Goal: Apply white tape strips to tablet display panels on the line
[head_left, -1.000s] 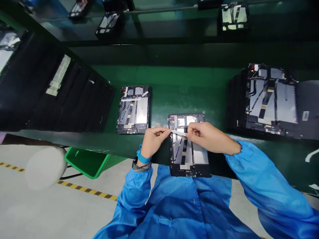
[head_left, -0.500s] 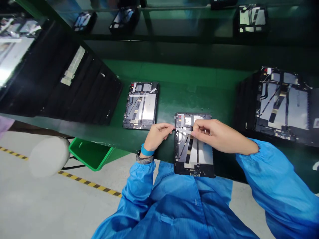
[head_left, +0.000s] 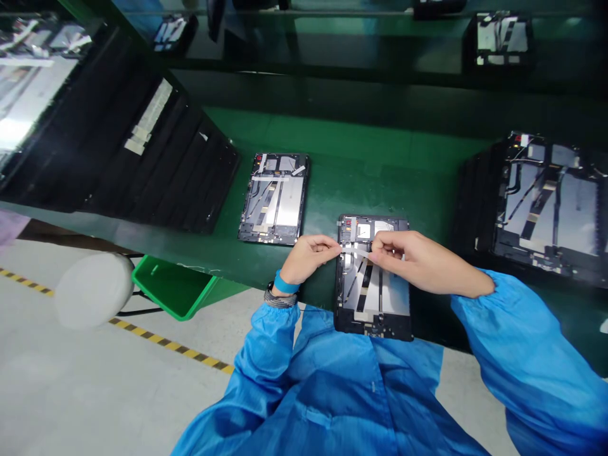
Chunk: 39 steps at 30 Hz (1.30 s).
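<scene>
A tablet with its back off (head_left: 394,294) lies at the front edge of the green workbench, its battery plates, ribbon cables and circuit boards bare. Over its upper part runs a short strip of white tape (head_left: 355,251). My left hand (head_left: 311,256) pinches the strip's left end between thumb and fingertips. The other end is pinched by my right hand (head_left: 403,256), which hides part of the tablet's right side. Whether the strip's middle touches the tablet I cannot tell. Left of my hands, a second opened tablet (head_left: 289,201) has white tape strips across its top.
Tall stacks of opened tablets stand at left (head_left: 109,126) and right (head_left: 551,209) on the green workbench (head_left: 342,142). More tablets (head_left: 503,41) sit on the shelf behind. Below the bench edge are a green bin (head_left: 173,288) and a white round stool (head_left: 94,290).
The view has shifted slightly, so the bench things appear a little farther right. Both hands keep their pinch on the tape strip, which now bows slightly upward.
</scene>
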Tool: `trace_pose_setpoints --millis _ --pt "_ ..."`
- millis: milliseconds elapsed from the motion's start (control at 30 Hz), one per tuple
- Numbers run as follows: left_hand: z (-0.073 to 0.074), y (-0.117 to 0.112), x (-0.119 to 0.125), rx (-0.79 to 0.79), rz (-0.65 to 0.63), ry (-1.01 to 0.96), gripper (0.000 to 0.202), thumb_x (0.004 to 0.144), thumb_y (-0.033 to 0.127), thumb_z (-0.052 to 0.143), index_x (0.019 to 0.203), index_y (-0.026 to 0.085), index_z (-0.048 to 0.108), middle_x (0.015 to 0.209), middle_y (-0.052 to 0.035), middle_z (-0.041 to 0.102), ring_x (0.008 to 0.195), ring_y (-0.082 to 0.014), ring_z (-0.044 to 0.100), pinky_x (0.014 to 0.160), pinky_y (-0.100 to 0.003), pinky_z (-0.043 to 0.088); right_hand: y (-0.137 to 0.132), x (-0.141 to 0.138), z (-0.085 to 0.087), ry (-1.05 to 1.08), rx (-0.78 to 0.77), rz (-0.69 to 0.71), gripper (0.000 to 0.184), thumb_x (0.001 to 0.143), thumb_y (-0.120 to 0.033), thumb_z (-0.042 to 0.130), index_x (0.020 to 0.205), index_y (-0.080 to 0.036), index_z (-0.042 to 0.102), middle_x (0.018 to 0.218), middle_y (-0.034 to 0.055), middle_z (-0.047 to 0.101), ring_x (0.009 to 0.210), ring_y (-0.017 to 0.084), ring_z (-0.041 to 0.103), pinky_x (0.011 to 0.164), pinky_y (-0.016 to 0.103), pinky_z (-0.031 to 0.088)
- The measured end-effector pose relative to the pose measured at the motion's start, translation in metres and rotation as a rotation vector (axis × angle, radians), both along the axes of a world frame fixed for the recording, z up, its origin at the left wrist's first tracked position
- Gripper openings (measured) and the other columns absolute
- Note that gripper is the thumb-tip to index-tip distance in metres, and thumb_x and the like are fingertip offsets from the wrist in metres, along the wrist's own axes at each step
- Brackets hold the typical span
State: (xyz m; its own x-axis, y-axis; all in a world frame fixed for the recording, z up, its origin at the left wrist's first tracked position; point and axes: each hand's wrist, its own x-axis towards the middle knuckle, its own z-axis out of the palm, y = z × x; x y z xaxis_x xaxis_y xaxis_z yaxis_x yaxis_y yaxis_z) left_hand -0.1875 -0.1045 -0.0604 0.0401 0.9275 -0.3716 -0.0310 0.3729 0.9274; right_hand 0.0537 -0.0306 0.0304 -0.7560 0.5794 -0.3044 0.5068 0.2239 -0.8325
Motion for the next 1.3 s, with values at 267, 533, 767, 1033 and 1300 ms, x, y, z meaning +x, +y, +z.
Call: trace_pose_setpoints --millis 267,533,767,1033,1300 --pt "0.006 0.008 0.010 0.021 -0.005 0.129 0.013 0.074 0.026 0.078 0.077 0.014 0.075 0.062 0.0019 0.062 0.057 -0.0084 0.047 0.056 -0.022 0.035 0.000 0.010 -0.018 -0.053 -0.046 -0.082 0.031 0.097 -0.047 0.055 0.078 -0.022 0.056 0.067 -0.0013 0.058 0.063 0.015 0.049 0.058 0.028 0.033" --pt "0.013 0.021 0.016 -0.060 -0.066 0.293 0.002 0.070 0.013 0.071 0.068 0.015 0.071 0.054 0.0041 0.056 0.052 -0.0087 0.045 0.052 -0.021 0.030 -0.004 0.009 -0.039 -0.265 0.047 -0.248 0.027 0.092 -0.034 0.060 0.069 -0.023 0.052 0.061 -0.0020 0.057 0.059 0.014 0.050 0.060 0.029 0.031" --pt "0.014 0.020 0.018 -0.060 -0.045 0.387 0.003 0.069 0.012 0.071 0.068 0.015 0.071 0.052 0.0045 0.056 0.050 -0.0090 0.044 0.051 -0.022 0.029 0.000 0.006 -0.042 -0.312 0.115 -0.242 0.026 0.093 -0.029 0.061 0.070 -0.023 0.052 0.062 -0.0026 0.058 0.060 0.014 0.049 0.062 0.029 0.030" --pt "0.020 0.020 0.021 -0.087 -0.006 0.374 0.005 0.072 0.014 0.072 0.067 0.015 0.070 0.061 0.0003 0.066 0.056 -0.0108 0.054 0.057 -0.023 0.039 0.001 0.004 -0.040 -0.309 0.112 -0.244 0.028 0.094 -0.029 0.060 0.068 -0.023 0.050 0.061 -0.0026 0.058 0.059 0.014 0.049 0.061 0.030 0.028" --pt "0.018 0.018 0.023 -0.059 0.015 0.433 0.005 0.071 0.013 0.070 0.067 0.016 0.069 0.058 0.0020 0.063 0.054 -0.0099 0.049 0.055 -0.023 0.035 0.001 0.003 -0.040 -0.310 0.119 -0.240 0.030 0.094 -0.029 0.062 0.067 -0.023 0.050 0.056 -0.0042 0.054 0.057 0.014 0.046 0.061 0.030 0.028"
